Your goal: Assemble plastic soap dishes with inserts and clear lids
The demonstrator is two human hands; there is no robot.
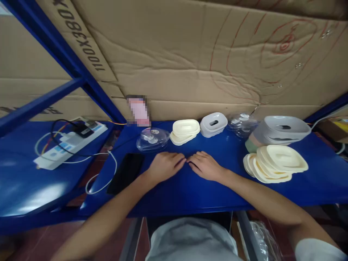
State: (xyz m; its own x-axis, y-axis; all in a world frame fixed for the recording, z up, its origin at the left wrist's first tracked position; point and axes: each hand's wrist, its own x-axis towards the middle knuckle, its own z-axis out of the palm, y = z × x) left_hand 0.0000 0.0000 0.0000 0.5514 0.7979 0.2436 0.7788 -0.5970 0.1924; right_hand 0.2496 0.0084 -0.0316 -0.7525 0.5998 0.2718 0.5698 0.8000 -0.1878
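Observation:
On the blue tabletop [187,199], my left hand [165,166] and my right hand [206,166] rest with knuckles up, their fingertips meeting or nearly so. The fingers of both are curled in, and I see nothing held. Just beyond them sit a small stack of cream oval lid-like pieces [186,127] and a light grey oval piece with a slot in its top [214,124]. A clear plastic shell [152,139] lies past my left hand. To the right of my right hand, a larger pile of cream oval pieces [285,157] leans unevenly.
Taller stacked grey oval pieces [288,127] and more clear plastic shells [241,123] stand at the back right. A black phone [126,172] lies beside my left forearm. Farther left are a power strip [67,146] and loose cables. Cardboard [168,54] walls the back.

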